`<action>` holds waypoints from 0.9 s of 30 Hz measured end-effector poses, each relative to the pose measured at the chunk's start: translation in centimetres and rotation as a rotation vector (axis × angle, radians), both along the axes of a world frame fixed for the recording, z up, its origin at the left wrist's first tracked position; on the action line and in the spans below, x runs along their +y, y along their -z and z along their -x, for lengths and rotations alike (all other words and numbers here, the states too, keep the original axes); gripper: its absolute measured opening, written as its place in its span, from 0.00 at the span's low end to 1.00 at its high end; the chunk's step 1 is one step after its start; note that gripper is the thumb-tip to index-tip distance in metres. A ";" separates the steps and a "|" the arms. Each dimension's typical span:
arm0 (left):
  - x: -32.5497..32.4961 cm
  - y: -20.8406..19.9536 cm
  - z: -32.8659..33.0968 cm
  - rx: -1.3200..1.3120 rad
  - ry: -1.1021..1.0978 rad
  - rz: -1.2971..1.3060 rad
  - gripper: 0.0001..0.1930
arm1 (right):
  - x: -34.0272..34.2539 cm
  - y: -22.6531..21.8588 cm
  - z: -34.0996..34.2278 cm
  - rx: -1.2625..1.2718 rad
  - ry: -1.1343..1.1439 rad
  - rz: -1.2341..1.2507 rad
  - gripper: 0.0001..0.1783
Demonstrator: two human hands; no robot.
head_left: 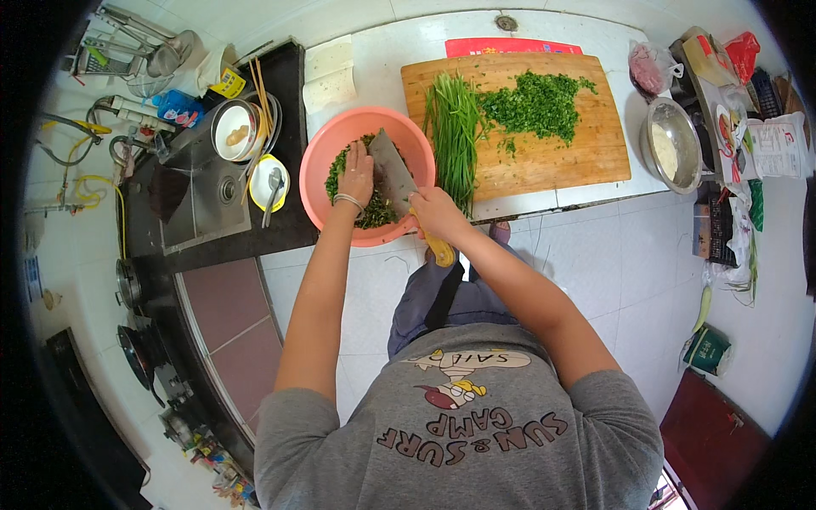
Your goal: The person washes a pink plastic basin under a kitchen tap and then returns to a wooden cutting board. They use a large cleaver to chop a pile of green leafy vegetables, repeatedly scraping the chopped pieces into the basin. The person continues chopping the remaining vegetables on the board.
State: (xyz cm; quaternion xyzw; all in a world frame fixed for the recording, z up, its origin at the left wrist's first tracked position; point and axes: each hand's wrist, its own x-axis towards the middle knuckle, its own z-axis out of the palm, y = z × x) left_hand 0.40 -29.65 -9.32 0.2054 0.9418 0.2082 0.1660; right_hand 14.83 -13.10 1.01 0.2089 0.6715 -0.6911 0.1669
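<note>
A pink plastic basin [317,161] holds chopped greens [374,212], with darker bits among them. Over it I hold a cleaver [393,170]; my right hand [438,214] is wrapped round its yellowish handle, and the broad blade tilts across the basin. My left hand [357,174], a bracelet at its wrist, reaches into the basin beside the blade with fingers stretched out. Whether its fingertips touch the blade or the greens I cannot tell. Right of the basin, a bundle of uncut chives [456,136] lies on a wooden cutting board [561,166], next to a heap of chopped chives [540,106].
On the left are a sink [200,200], stacked bowls [236,132] with chopsticks [259,93], and a small bowl [269,174] with a spoon. At the right, a metal bowl [671,144] of pale flour or dough stands near the counter edge, by a bag of meat [650,68].
</note>
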 end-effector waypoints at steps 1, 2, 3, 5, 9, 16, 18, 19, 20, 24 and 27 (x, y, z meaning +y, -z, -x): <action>0.2 -0.6 0.0 -0.034 -0.030 0.057 0.28 | 0.3 0.4 0.0 0.020 0.010 -0.033 0.19; 0.5 -1.2 -0.5 -0.032 -0.041 0.007 0.28 | 0.5 1.3 0.1 0.040 0.018 -0.066 0.19; 0.9 -1.7 -1.0 0.024 0.026 -0.062 0.28 | 0.6 2.2 0.2 0.060 0.026 -0.098 0.19; 1.6 -2.9 -2.5 0.137 0.154 -0.192 0.28 | 0.4 4.1 0.9 0.121 0.056 -0.191 0.20; 2.5 -5.3 -7.8 0.172 0.429 -0.164 0.30 | 0.4 5.6 1.8 0.210 0.110 -0.346 0.21; -1.5 -0.4 -3.7 -0.402 -0.410 -0.967 0.38 | 1.6 4.2 1.2 0.088 0.113 -0.035 0.20; -1.4 -2.1 -3.2 -0.632 -0.761 -1.317 0.39 | 2.2 1.3 0.6 0.001 0.108 0.147 0.18; -1.3 -2.5 -2.6 -0.724 -0.846 -1.399 0.39 | 2.4 1.2 0.4 0.011 0.065 0.197 0.17; -1.5 -2.9 -2.0 -0.816 -0.932 -1.479 0.39 | 2.6 1.1 0.2 0.020 0.022 0.248 0.17; -0.5 -4.8 -1.8 -0.823 -1.060 -1.526 0.31 | 2.2 0.8 -0.4 0.035 -0.135 0.280 0.16; 0.2 -4.9 -1.9 -0.697 -1.049 -1.522 0.26 | 1.9 0.5 -0.3 0.051 -0.234 0.316 0.16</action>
